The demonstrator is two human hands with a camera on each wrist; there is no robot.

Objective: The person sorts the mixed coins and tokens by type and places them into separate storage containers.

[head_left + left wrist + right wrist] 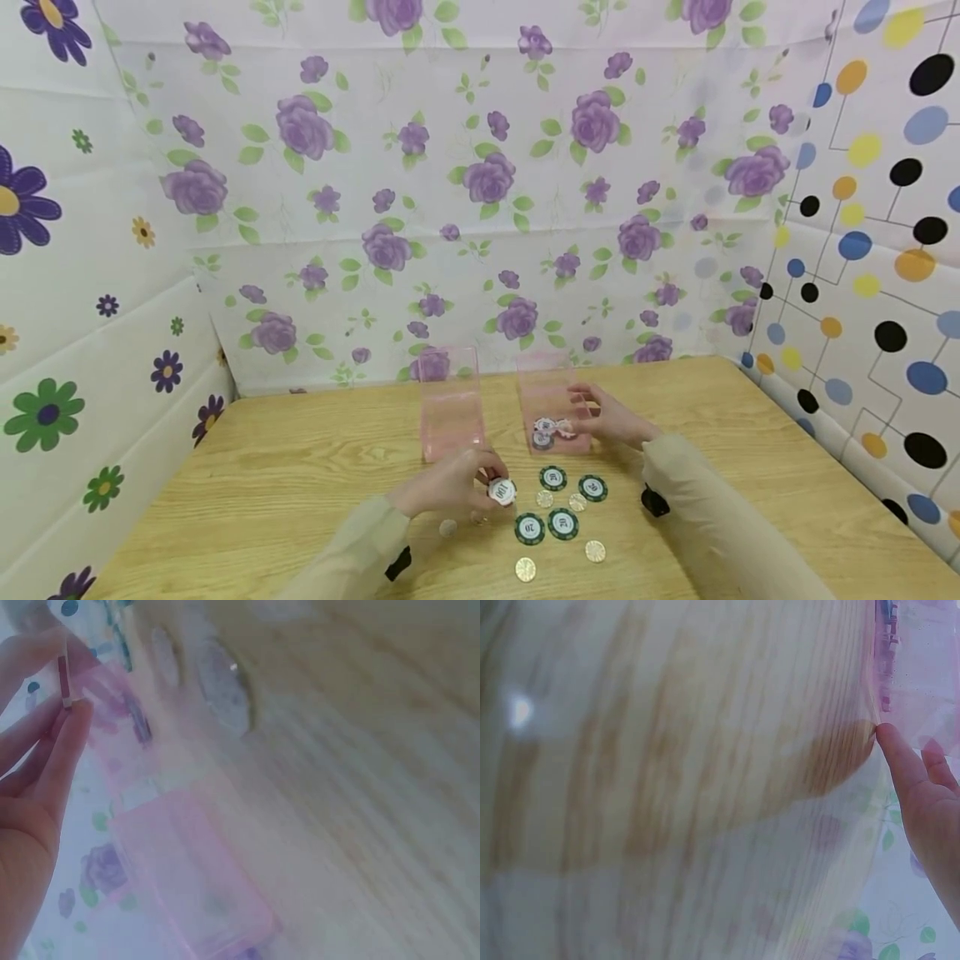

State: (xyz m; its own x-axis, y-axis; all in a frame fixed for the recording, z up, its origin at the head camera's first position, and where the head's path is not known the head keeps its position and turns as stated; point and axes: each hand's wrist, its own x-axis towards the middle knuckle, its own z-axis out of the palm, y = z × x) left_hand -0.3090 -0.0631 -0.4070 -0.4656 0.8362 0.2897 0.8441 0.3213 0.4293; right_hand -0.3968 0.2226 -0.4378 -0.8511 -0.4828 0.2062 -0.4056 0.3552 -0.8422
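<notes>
My left hand [459,481] pinches a white poker chip marked 100 [502,491] between thumb and fingers, above the table. In the left wrist view that chip [64,681] appears edge-on at the fingertips. My right hand [617,419] is at the right-hand open pink clear plastic box [573,444], its fingers at the box's right side and extended in the right wrist view. White chips [546,426] and a darker chip [543,442] lie inside this box. On the left stands a second open pink box [450,412], with no chips visible in it.
Several green-rimmed poker chips marked 20 [563,523] lie on the wooden table [315,467] between my forearms. Gold coins [595,551] are scattered among and in front of them. Two coins [448,527] lie by my left wrist. Patterned cloth walls [487,208] enclose the table.
</notes>
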